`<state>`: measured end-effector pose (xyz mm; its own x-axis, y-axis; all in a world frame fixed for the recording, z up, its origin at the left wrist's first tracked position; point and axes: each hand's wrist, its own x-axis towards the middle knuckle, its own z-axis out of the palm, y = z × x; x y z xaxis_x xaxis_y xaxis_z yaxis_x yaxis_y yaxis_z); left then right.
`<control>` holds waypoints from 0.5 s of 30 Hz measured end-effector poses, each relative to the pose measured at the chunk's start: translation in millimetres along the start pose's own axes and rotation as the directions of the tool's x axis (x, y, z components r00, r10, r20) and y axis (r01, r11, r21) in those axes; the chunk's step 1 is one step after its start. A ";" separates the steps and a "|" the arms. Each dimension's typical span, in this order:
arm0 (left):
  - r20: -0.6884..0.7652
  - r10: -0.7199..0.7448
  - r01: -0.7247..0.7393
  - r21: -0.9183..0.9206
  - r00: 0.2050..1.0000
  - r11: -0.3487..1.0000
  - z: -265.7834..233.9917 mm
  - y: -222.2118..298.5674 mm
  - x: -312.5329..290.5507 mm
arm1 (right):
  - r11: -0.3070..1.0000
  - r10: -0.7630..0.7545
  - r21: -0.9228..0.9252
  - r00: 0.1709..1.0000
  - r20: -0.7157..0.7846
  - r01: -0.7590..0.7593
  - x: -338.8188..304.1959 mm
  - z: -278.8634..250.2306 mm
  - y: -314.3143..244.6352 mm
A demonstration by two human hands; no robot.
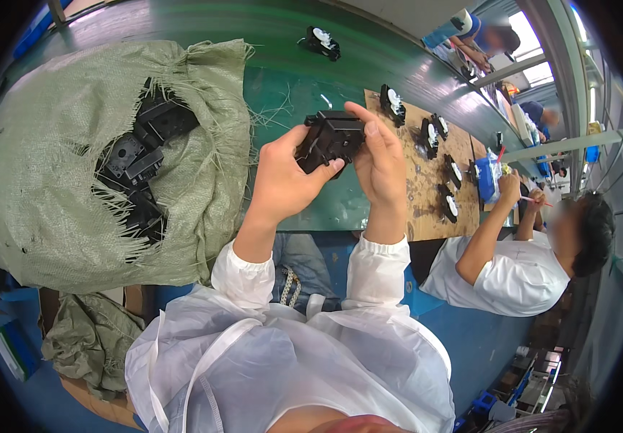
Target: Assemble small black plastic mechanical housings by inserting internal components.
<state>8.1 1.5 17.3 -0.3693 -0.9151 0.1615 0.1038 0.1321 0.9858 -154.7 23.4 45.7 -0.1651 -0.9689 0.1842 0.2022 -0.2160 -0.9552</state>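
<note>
Between left hand (280,175), closed around its left side with thumb in front, and right hand (383,160), bent against its right, held one black plastic part (334,134) above the green mat (329,209). Saw five black-and-white pieces (429,138) on the brown board (424,222); judged work unfinished, with black parts (168,120) left inside the torn sack (33,162).
</note>
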 end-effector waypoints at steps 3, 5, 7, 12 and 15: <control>0.050 -0.036 0.040 -0.091 0.998 0.995 -7.1 -3.1 1.3 | 0.999 -0.022 -0.030 1.000 0.003 0.022 1.5 -5.1 4.7; 0.102 -0.064 0.081 -0.178 0.993 0.981 -11.6 -6.2 3.5 | 0.997 -0.045 -0.059 0.999 0.010 0.046 4.3 -8.3 8.1; 0.005 0.010 -0.009 -0.104 1.000 0.995 -8.0 -16.8 5.1 | 0.995 -0.029 -0.092 0.999 -0.021 0.027 16.6 -10.2 10.9; -0.249 0.249 -0.212 0.168 0.936 0.963 -5.5 -29.0 17.4 | 0.953 -0.071 -0.302 0.964 -0.256 -0.010 123.5 -30.7 9.1; -0.230 0.181 -0.145 0.165 0.956 0.976 -13.9 -24.9 18.5 | 0.810 -0.157 -0.574 0.900 -0.407 -0.118 226.8 -93.3 31.7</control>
<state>11.5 -24.0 -5.0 -0.1220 -0.9389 0.3219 0.0027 0.3240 0.9461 -275.8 -192.0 35.6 -0.5732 -0.7889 0.2216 -0.3707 0.0084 -0.9287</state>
